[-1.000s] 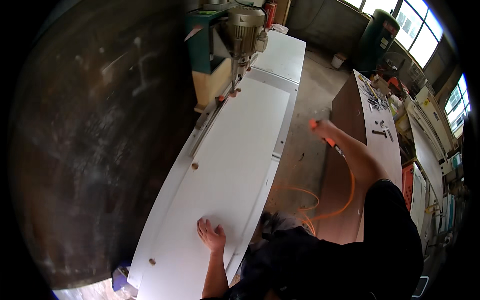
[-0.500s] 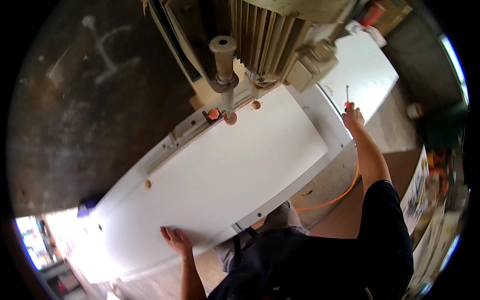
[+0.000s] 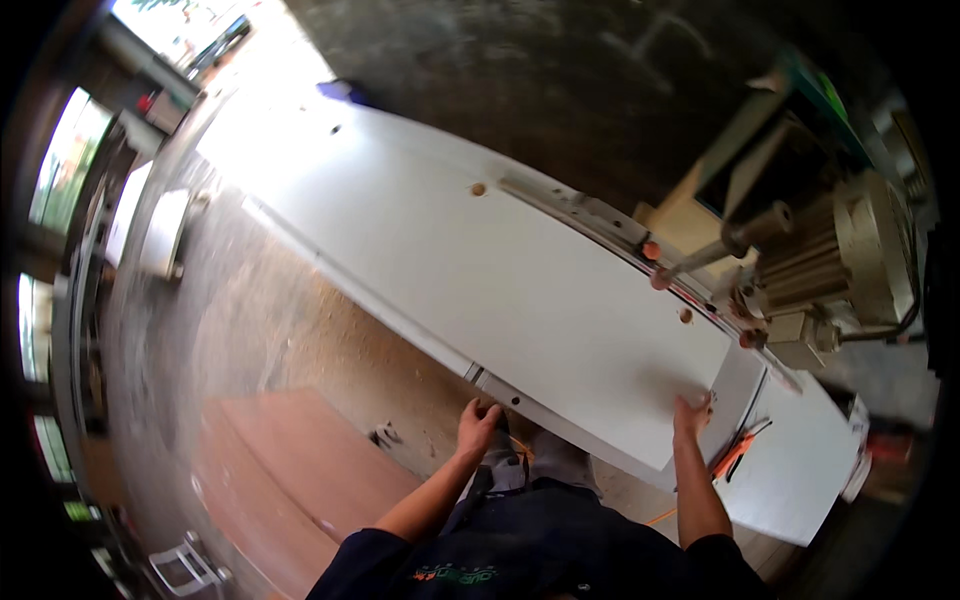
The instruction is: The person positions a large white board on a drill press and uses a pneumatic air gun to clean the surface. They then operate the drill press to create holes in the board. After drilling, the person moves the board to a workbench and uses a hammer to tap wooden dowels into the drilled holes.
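A long white panel (image 3: pixel 520 290) with round brown holes along its far side lies on the machine table. My right hand (image 3: pixel 692 415) is at the panel's right end, fingers bent over that edge. My left hand (image 3: pixel 478 428), its fingers curled in and nothing visible in them, hovers by the table's front edge (image 3: pixel 420 335). Right of the panel, an orange tool (image 3: pixel 735 455) and a dark slim piece lie at the edge of the white side board (image 3: pixel 790 460). A ribbed motor (image 3: pixel 805 265) with a metal rod (image 3: pixel 715 250) stands at the panel's far right.
A dark wall (image 3: pixel 480 80) rises behind the table. Brown boards (image 3: pixel 300 470) lie at the lower left, near a white frame-like object (image 3: pixel 190 565). Sawdust covers part of the floor (image 3: pixel 345 330). A red knob (image 3: pixel 651 251) sits on the fence along the panel's far side.
The view has swung left. My right hand has let go of the red-handled screwdriver and moved to the panel's right end. My left hand has lifted off the panel and curled its fingers.
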Demonstrator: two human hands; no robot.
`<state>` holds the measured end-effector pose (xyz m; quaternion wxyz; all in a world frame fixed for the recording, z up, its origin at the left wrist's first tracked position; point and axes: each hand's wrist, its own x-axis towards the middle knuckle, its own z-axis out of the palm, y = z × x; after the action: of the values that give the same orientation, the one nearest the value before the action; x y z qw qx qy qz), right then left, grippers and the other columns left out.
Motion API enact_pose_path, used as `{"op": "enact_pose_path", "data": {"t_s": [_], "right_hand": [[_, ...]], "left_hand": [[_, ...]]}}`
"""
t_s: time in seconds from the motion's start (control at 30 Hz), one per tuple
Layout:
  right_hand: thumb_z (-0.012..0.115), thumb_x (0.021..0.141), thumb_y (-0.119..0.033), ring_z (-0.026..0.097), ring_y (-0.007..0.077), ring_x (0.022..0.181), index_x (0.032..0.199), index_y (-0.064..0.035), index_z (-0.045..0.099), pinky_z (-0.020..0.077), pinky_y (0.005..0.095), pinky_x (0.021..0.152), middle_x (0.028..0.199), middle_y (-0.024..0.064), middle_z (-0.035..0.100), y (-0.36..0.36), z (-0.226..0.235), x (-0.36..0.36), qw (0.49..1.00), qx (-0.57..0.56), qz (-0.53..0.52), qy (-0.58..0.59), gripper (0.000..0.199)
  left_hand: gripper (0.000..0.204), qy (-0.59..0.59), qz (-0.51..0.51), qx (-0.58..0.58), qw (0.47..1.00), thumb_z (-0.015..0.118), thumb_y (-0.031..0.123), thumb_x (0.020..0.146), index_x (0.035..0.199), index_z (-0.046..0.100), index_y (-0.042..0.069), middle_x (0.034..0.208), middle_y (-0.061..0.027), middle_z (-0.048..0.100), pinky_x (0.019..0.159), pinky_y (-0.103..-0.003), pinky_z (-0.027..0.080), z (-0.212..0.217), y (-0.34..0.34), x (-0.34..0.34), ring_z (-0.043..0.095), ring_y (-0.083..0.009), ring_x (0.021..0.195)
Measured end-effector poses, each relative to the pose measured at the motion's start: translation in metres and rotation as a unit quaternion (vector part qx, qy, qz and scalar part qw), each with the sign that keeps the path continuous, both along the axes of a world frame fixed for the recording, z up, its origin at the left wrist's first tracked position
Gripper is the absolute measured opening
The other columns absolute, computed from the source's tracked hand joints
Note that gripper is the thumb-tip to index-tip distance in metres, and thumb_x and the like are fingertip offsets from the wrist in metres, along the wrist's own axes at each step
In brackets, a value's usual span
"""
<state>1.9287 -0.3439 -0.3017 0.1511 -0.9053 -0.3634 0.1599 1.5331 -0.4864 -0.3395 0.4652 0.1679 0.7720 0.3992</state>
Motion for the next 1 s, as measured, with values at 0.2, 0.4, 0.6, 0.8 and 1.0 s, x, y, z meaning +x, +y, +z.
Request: {"op": "enact_pose_path", "data": {"t_s": [0.2, 0.4, 0.6, 0.8, 1.0], "right_hand": [[0.075, 0.071, -0.015, 0.041, 0.039, 0.125, 0.144, -0.0008, 0.027, 0.0354, 0.047, 0.106, 0.131, 0.0249, 0.043, -0.081, -0.042, 0.038, 0.939, -0.008, 0.122, 0.321, 0.088], [0.076, 0.071, -0.021, 0.042, 0.0405, 0.123, 0.138, 0.0015, 0.036, 0.0366, 0.0472, 0.104, 0.13, 0.0233, 0.044, 0.033, 0.037, 0.03, 0.841, 0.07, 0.536, 0.024, 0.081], [0.077, 0.071, -0.038, 0.063, 0.0357, 0.101, 0.114, 0.001, 0.055, 0.0491, 0.0403, 0.088, 0.108, 0.0192, 0.065, 0.062, 0.068, -0.058, 0.769, -0.166, 0.604, 0.13, 0.062], [0.076, 0.073, -0.042, 0.064, 0.0376, 0.098, 0.106, 0.0077, 0.057, 0.0497, 0.0405, 0.085, 0.102, 0.0258, 0.065, 0.0, 0.065, -0.099, 0.688, -0.238, 0.651, 0.213, 0.062], [0.072, 0.08, -0.036, 0.066, 0.025, 0.078, 0.092, 0.0069, 0.063, 0.0509, 0.0355, 0.075, 0.08, 0.0173, 0.067, -0.103, 0.036, -0.15, 0.585, -0.269, 0.697, 0.315, 0.045]], "left_hand": [[0.063, -0.201, 0.124, -0.096, 0.967, 0.072, 0.041, 0.081, 0.119, 0.053, -0.005, 0.109, -0.012, 0.063, 0.077, -0.032, 0.05, 0.014, -0.006, 0.09, 0.061, -0.0215, 0.09], [0.046, -0.154, 0.366, -0.014, 0.918, 0.075, 0.031, 0.08, 0.109, 0.064, -0.003, 0.098, -0.0107, 0.069, 0.073, -0.034, 0.052, 0.008, -0.021, 0.125, 0.066, -0.0206, 0.081], [0.05, -0.042, 0.41, 0.022, 0.911, 0.078, 0.033, 0.075, 0.103, 0.064, -0.006, 0.096, -0.0134, 0.07, 0.072, -0.033, 0.052, 0.018, -0.056, 0.117, 0.066, -0.0202, 0.081], [0.042, -0.001, 0.409, -0.017, 0.912, 0.079, 0.03, 0.075, 0.097, 0.066, -0.003, 0.088, -0.0097, 0.069, 0.066, -0.032, 0.052, 0.018, -0.148, 0.058, 0.063, -0.0165, 0.072], [0.056, 0.185, 0.38, -0.136, 0.896, 0.064, 0.051, 0.083, 0.077, 0.066, -0.004, 0.068, -0.0147, 0.064, 0.06, -0.04, 0.047, 0.004, -0.257, -0.034, 0.06, -0.0215, 0.062]]}}
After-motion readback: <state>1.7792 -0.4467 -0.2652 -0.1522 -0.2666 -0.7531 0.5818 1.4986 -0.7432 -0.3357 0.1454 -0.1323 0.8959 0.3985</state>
